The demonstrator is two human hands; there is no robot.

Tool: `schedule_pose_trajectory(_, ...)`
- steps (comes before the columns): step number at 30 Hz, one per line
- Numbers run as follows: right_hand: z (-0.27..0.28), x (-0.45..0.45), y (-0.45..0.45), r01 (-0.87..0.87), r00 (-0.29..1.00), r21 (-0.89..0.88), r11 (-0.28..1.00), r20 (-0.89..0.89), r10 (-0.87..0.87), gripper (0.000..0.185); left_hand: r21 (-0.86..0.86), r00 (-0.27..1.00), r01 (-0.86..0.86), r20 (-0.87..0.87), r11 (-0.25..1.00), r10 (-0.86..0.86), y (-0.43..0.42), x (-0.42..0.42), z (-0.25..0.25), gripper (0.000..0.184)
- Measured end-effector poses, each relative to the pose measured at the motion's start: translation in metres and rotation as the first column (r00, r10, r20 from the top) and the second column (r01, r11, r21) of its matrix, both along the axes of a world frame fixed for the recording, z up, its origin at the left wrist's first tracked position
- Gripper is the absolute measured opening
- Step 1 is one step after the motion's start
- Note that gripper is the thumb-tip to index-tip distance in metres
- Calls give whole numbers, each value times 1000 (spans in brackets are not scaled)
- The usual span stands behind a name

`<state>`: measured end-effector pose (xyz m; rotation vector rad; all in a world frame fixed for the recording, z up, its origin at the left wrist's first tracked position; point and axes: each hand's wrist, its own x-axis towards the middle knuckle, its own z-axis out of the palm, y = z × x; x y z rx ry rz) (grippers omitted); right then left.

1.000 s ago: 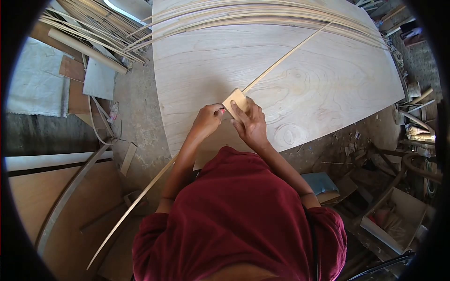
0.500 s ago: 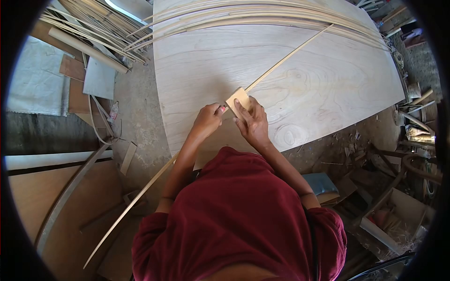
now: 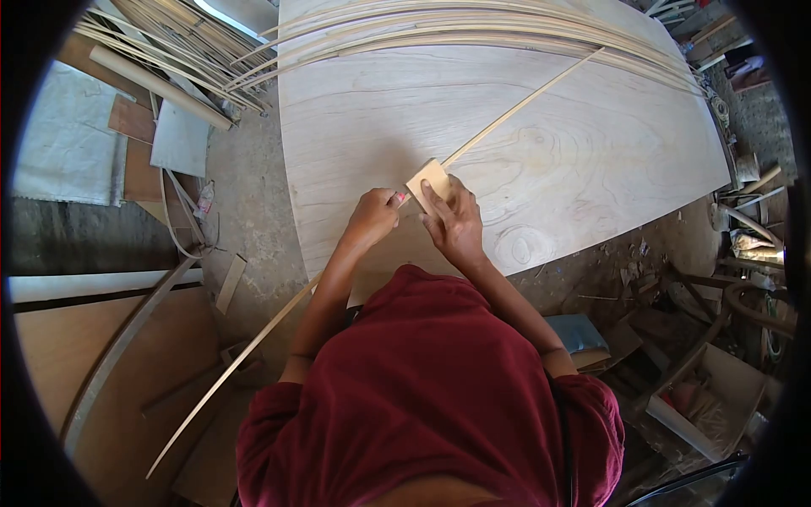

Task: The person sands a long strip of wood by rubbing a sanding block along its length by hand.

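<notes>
A long, thin wooden strip [image 3: 522, 103] runs slantwise from the far bundle of strips, between my hands and past my left arm to a tip at the lower left. My left hand [image 3: 372, 218] is closed around the strip near its middle. Just to the right, my right hand [image 3: 459, 221] grips a small pale wooden block [image 3: 429, 179], fingers laid over its upper face. The block sits across the strip; its underside is hidden, so I cannot tell how it touches the strip.
Beneath my hands lies a large plywood sheet [image 3: 355, 110]. Several long strips [image 3: 473, 35] rest along its far edge, and more strips [image 3: 182, 42] are stacked at the upper left. An open box [image 3: 705, 397] and scrap wood stand at the lower right.
The strip has shifted very slightly, its lower tip a little further left and up. Both hands keep nearly the same place and grip.
</notes>
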<state>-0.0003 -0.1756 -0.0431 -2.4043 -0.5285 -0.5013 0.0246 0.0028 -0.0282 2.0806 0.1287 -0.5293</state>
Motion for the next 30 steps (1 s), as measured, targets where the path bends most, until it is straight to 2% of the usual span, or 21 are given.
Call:
schedule_pose_trajectory(2, -5, 6, -5, 1, 1000, 7, 1000, -8, -1, 52, 5, 1000, -2, 21, 1000, 2, -1, -2, 2, 31)
schedule_pose_trajectory(4, -12, 22, -14, 128, 991, 50, 990, 20, -129, 52, 11, 999, -2, 45, 1000, 2, -1, -4, 3, 32)
schedule_pose_trajectory(5, -17, 32, -23, 131, 991, 51, 990, 21, -132, 52, 14, 999, 2, 54, 1000, -3, -1, -4, 4, 31)
schedule_pose_trajectory(7, -21, 50, -37, 324, 946, 35, 946, -37, -322, 52, 16, 998, 9, 67, 1000, -10, -2, -5, 4, 31)
schedule_pose_trajectory(10, -17, 48, -39, 358, 934, -33, 933, -6, -358, 47, -22, 998, -6, 61, 1000, 7, -4, -5, 0, 31)
schedule_pose_trajectory(12, -8, 31, -24, 255, 967, -38, 966, 6, -255, 50, -1, 999, 3, 40, 1000, -3, -4, -2, 1, 30)
schedule_pose_trajectory(14, -1, 11, -8, 82, 997, 10, 997, 11, -82, 51, -6, 997, 6, 72, 1000, -5, -1, -3, -8, 30)
schedule_pose_trajectory(17, 13, 3, -4, 4, 999, -33, 999, -35, -5, 50, -9, 993, 10, 114, 1000, -9, -1, -4, -3, 29)
schedule_pose_trajectory(18, 10, 7, -5, 3, 999, -30, 1000, -38, -4, 50, -9, 993, 2, 122, 1000, -1, -1, -6, 1, 28)
schedule_pose_trajectory(20, -1, 27, -17, 153, 987, -17, 988, 45, -152, 49, -1, 994, -10, 106, 1000, 11, -3, -9, 10, 28)
schedule_pose_trajectory(21, -8, 37, -27, 154, 987, -17, 988, 47, -153, 49, 3, 995, -20, 94, 1000, 20, -4, -8, 13, 27)
schedule_pose_trajectory(23, -18, 53, -41, 329, 938, -21, 944, -106, -329, 50, 5, 992, 17, 127, 1000, -17, -2, -8, 8, 26)
schedule_pose_trajectory(25, -16, 50, -40, 326, 940, -47, 944, -88, -329, 50, 8, 987, 54, 154, 998, -55, -2, -9, 10, 25)
schedule_pose_trajectory(28, -3, 27, -24, 290, 950, -66, 955, -96, -296, 51, -45, 995, -19, 97, 999, 23, -6, -9, 12, 21)
schedule_pose_trajectory(30, 7, 7, -10, 60, 998, -39, 997, 5, -60, 53, -43, 988, 14, 153, 999, -8, -6, -8, 5, 18)
